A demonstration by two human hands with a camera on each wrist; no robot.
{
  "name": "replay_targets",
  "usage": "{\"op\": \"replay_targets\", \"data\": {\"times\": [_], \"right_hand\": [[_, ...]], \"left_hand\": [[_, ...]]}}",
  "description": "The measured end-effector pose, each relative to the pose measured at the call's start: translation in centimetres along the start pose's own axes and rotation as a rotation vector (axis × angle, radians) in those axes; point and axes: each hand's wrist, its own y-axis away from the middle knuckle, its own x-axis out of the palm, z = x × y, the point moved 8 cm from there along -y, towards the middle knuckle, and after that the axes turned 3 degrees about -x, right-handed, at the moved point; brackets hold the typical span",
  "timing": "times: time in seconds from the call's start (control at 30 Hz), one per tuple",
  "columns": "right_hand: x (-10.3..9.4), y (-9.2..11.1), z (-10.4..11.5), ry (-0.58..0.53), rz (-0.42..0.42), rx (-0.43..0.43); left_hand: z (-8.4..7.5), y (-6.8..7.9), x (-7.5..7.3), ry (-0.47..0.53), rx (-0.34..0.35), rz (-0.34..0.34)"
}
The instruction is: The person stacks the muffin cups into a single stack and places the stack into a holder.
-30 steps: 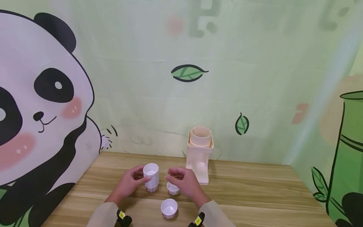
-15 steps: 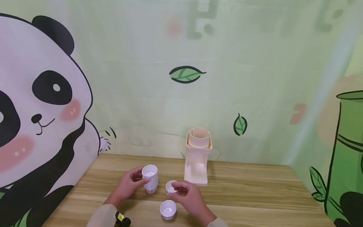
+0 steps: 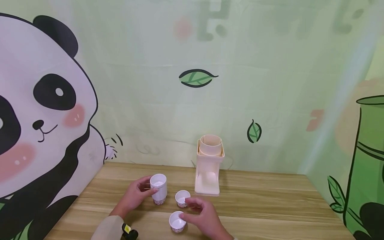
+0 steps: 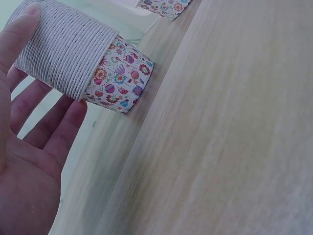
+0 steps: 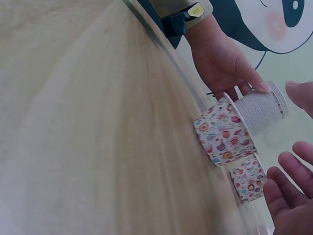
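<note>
A cup stack (image 3: 159, 190) is held in the left grip (image 3: 140, 192) — the right grip (image 3: 205, 216) is spread wide beside 2 cups (image 3: 176, 224).

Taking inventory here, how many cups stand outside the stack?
2 visible: a near cup, closest to the person, and a far cup, just beyond it. Any nested inside these, or in the stack held by the left hand, would be hidden.

Nothing is legible, not even the yellow label (image 5: 195, 11).
</note>
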Motion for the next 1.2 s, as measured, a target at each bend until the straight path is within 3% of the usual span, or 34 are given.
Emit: {"op": "replay_targets", "data": {"times": [0.87,1.2], "right_hand": [[2.3,1.0,0.0,0.017,0.157,-0.039],[2.5,0.8,-0.1,0.069,0.160,-0.048]], "left_hand": [[-0.2,0.0,0.0,-0.005,-0.001,-0.002],[0.0,-0.1,-0.1,-0.006,-0.008,-0.002]]}}
